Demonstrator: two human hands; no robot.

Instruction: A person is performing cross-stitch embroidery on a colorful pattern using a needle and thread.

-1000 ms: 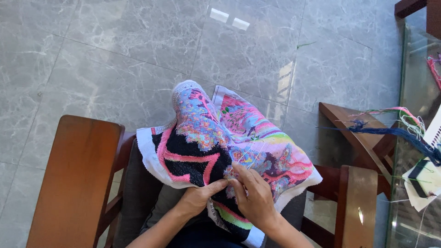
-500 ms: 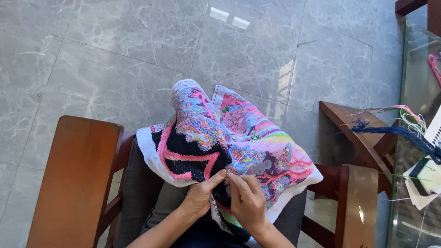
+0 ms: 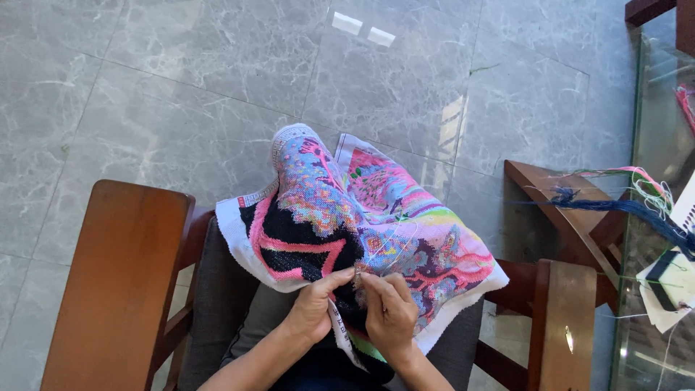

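Observation:
A large cross-stitch canvas (image 3: 340, 210) in pink, blue, black and purple lies draped over my lap, with a white border round it. My left hand (image 3: 313, 308) pinches the cloth's near fold between thumb and fingers. Just right of it, my right hand (image 3: 391, 311) is closed with its fingertips at the same spot on the fabric, where a thin pale thread (image 3: 397, 242) runs up across the stitched picture. Whether a needle is in its fingers is too small to tell.
I sit in a wooden armchair with a wide left armrest (image 3: 116, 289) and a right armrest (image 3: 565, 326). A glass table (image 3: 651, 217) at the right carries blue and coloured thread skeins (image 3: 622, 203) and paper. Grey marble floor tiles (image 3: 217, 80) lie ahead.
Both hands have shifted slightly left and closer together on the near fold of the cloth. The canvas has barely moved.

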